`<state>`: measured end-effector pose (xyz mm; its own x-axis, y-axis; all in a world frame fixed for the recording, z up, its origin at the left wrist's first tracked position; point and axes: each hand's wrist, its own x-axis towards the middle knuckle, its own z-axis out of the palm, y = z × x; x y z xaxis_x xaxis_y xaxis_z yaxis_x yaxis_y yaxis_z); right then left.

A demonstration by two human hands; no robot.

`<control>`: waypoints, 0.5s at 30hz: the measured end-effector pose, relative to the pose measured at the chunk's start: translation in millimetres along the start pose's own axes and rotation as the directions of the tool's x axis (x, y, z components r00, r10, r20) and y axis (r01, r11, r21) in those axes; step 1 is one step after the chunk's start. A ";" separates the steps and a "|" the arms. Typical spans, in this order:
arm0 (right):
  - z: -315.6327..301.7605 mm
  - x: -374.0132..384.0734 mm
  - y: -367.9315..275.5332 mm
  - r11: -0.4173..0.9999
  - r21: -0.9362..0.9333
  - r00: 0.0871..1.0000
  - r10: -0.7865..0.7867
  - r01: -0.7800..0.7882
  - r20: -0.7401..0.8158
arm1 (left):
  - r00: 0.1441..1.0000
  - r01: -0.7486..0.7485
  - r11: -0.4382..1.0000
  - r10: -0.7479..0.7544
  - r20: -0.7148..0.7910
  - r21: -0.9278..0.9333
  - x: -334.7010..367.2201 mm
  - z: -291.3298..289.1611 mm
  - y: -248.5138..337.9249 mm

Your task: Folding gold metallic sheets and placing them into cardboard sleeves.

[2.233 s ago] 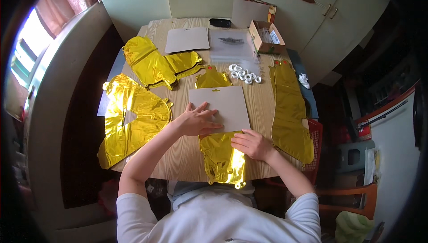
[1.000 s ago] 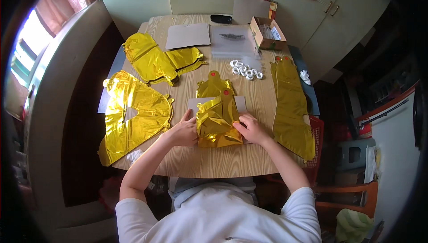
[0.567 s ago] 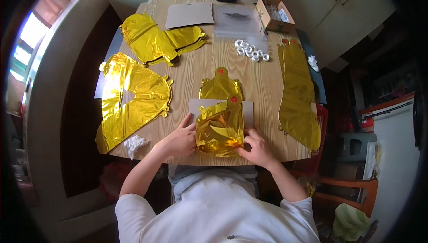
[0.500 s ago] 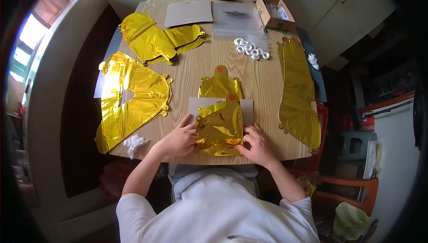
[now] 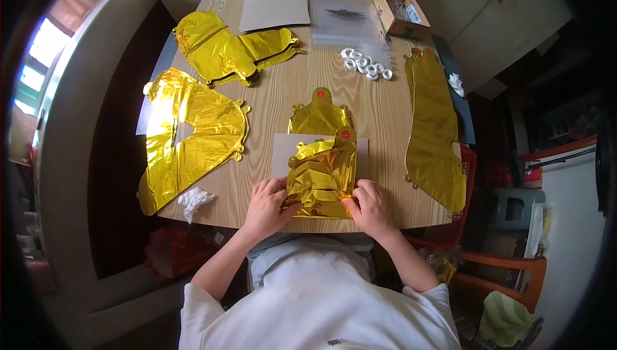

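Observation:
In front of me at the table's near edge lies a gold foil balloon (image 5: 318,176), flat and creased, with a red dot on its upper tab. A pale card (image 5: 281,151) lies beneath its folded part, and more gold foil with another red-dotted tab (image 5: 321,102) extends beyond the card. My left hand (image 5: 270,207) pinches the balloon's left edge between thumb and fingers. At the right edge, my right hand (image 5: 369,207) grips the foil the same way, thumb on top.
Flat gold foil balloons lie at the left (image 5: 193,138), far left (image 5: 215,44) and right (image 5: 436,131). White ring-shaped rolls (image 5: 365,64), clear plastic bags (image 5: 347,21), a grey card (image 5: 275,12) and an open cardboard box (image 5: 400,12) sit farther back. Crumpled tissue (image 5: 195,203) is near the left edge.
My left hand has shifted slightly right and now pinches the balloon's left edge. The foil's folded part has become more wrinkled, and its red-dotted tab has moved slightly right.

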<state>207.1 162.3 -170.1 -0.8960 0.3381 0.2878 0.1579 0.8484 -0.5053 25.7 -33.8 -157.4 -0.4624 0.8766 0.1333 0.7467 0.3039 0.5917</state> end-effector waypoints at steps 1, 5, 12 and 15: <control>0.9 -0.3 -0.1 1.000 -0.018 1.000 -0.003 0.003 -0.004 | 1.000 0.021 0.999 -0.021 -0.018 0.037 -0.8 2.1 0.8; 1.2 1.9 -2.5 0.997 -0.074 1.000 -0.010 0.010 -0.004 | 0.995 0.013 0.994 -0.002 -0.101 0.106 -1.8 6.4 4.2; -1.5 5.9 -4.2 0.996 -0.087 1.000 -0.026 0.027 0.011 | 0.987 0.058 0.989 -0.036 -0.158 0.139 -7.7 12.9 10.1; -2.5 1.0 -7.0 0.997 -0.065 0.999 -0.040 0.042 0.030 | 0.986 0.049 0.986 -0.023 -0.167 0.156 -16.6 12.4 13.3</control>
<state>206.2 157.8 -164.2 -0.9138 0.2914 0.2830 0.1468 0.8865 -0.4388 49.2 -39.6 -161.6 -0.5524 0.7949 0.2508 0.7887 0.4010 0.4660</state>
